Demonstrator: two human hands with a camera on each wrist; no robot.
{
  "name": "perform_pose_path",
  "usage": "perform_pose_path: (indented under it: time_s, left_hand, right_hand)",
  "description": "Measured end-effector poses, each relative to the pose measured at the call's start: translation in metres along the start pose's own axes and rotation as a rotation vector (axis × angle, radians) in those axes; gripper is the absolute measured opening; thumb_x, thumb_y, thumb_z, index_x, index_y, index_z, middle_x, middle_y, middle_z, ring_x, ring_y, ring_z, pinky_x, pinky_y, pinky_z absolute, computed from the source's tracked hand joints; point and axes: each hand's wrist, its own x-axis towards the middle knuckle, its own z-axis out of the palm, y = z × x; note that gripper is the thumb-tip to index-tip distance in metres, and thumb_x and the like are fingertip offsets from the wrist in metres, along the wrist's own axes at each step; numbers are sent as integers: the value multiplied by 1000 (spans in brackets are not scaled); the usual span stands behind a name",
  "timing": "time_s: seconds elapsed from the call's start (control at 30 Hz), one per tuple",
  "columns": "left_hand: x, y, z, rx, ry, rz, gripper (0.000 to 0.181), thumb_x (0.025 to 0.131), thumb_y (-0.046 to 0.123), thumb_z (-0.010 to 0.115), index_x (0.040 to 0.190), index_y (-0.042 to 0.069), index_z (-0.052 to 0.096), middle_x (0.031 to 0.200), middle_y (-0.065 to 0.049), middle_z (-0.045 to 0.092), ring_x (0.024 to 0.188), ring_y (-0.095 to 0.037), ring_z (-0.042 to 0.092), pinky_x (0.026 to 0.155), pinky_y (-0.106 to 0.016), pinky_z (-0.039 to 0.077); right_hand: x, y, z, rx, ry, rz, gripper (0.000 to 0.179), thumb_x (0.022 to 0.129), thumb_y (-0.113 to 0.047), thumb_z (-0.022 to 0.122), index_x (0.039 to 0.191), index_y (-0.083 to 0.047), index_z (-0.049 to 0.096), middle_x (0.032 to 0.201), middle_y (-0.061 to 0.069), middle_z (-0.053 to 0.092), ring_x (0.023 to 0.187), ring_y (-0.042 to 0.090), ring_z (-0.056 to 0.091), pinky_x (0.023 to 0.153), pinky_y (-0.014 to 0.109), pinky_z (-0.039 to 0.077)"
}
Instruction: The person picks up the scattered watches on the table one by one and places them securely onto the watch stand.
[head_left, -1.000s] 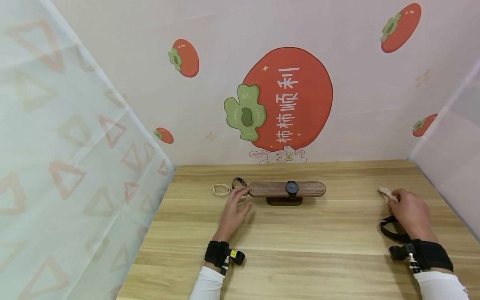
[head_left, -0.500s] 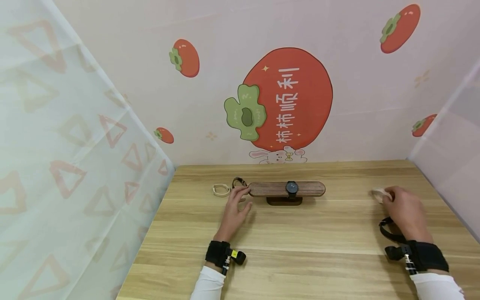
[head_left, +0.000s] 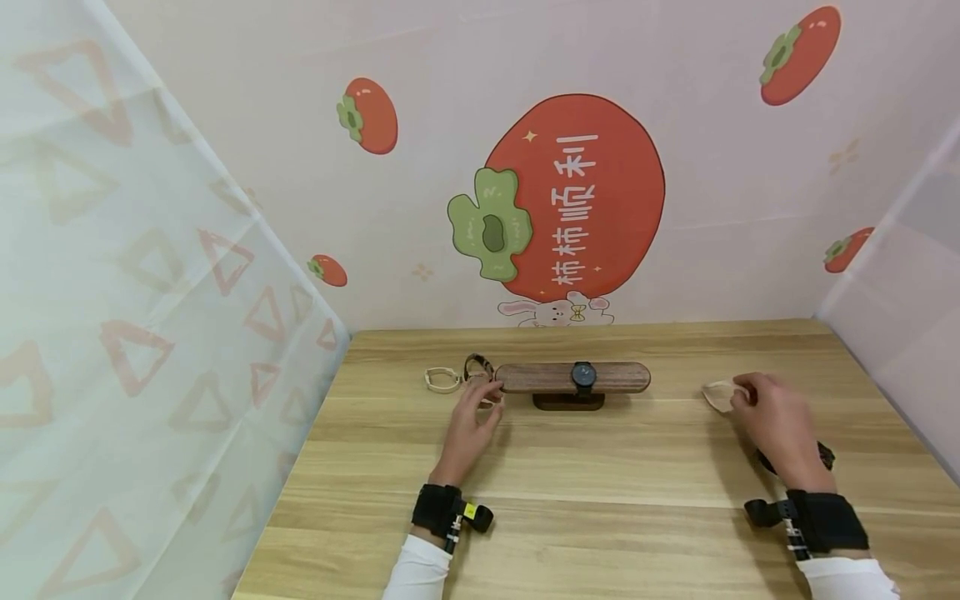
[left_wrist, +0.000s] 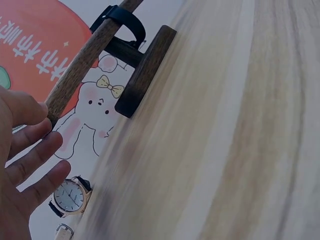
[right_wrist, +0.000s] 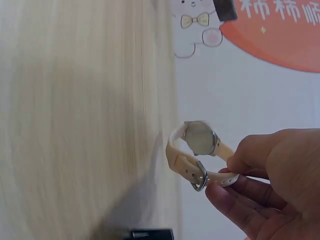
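My left hand (head_left: 462,433) is at the left end of the wooden watch stand (head_left: 536,378), with thumb and index finger pinching the bar's tip in the left wrist view. The other fingers spread loosely below it. A black watch (head_left: 584,375) is strapped round the bar, right of its middle, above the dark base (left_wrist: 146,72). Off to the stand's right, my right hand (head_left: 776,429) pinches a cream-strapped wristwatch (right_wrist: 200,137) by its strap. Its band forms a loop with a silver buckle, and the watch is raised over the table.
A white-faced watch with dark strap (left_wrist: 68,196) and a pale watch (head_left: 443,380) lie left of the stand. Another black-strapped watch (head_left: 827,455) is partly hidden under my right wrist. The printed wall (head_left: 712,275) rises behind the wooden table (head_left: 600,533).
My right hand has moved left with the cream-strapped wristwatch, away from the black-strapped watch on the table. The left hand stays at the stand's end.
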Motion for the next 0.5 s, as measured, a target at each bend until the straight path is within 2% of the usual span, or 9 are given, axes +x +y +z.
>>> perform_pose_path:
  time_s: [0.27,0.5]
  left_hand:
    - [-3,2,7,-31,-34,29,36,99,-4,71,135,2,67,114,-21,73,105,-29,71,92,-35,64]
    - [-2,8,16,-37,-54,43,32,101,-1,70,132,1,67,113,-13,72,104,-27,72,93,-35,64]
  right_hand:
    - [-4,-20,8,49,-38,14,22,96,1,67,115,10,73,98,27,69,81,34,64,64,33,46]
    - [-10,-37,15,84,-52,-23,23,99,0,63,119,7,72,103,24,69,86,33,64,70,38,50]
